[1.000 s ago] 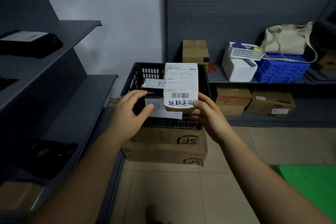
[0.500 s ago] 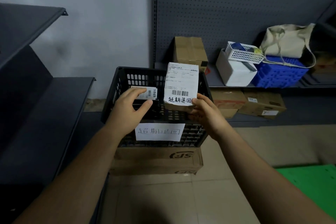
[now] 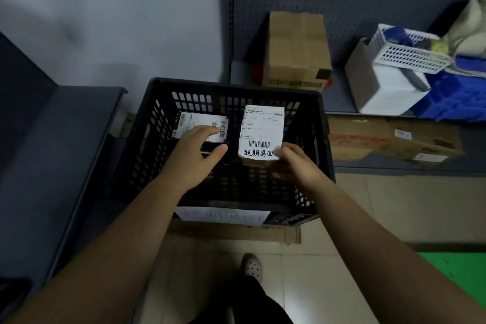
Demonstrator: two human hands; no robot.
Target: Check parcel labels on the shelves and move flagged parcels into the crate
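Head view, parcel [image 3: 261,132] label "超期退回", barcode [image 3: 259,144]

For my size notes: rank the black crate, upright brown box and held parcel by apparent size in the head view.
1. black crate
2. brown box
3. held parcel, smaller though nearer the camera

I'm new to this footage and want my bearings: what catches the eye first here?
The white parcel with handwritten black characters, pinched by the right hand over the black crate at centre. Left of it, the left hand lies over a second parcel inside the crate. A cardboard box stands on the shelf behind.
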